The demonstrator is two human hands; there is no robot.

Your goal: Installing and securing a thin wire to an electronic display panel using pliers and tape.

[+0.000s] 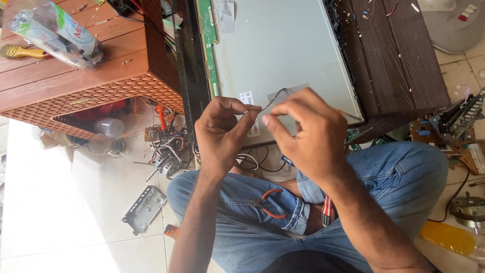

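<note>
Grey wire, thin, pinched between both hands above the lap. Left hand: thumb and forefinger closed on the wire's near end, fingertips pressed together. Right hand: thumb and forefinger closed just beside the left fingertips, nearly touching them; whether they grip the same wire or only meet it cannot be told. Wire rises from the left fingertips in a short arc and runs back toward the panel.

Panel: flat grey metal sheet, lying directly behind the fingers, with a green circuit strip along its left edge and a white label just behind the left fingertips.

Pliers: orange-handled, resting on the jeans below the fingers, untouched.

Loose black cables: coiled on the floor below the left wrist.

Table: brown, woven-pattern rim, well to the left of the fingers; carries a plastic bottle on its side and a yellow-handled brush.

Tangle of coloured wires and small parts: on the floor left of the left hand, under the table's edge.

Grey perforated metal bracket: on the tiles, lower left of the left forearm.

Circuit boards: on the floor, far right of the right hand.

Yellow object: blurred, lower right, kind not clear.
</note>
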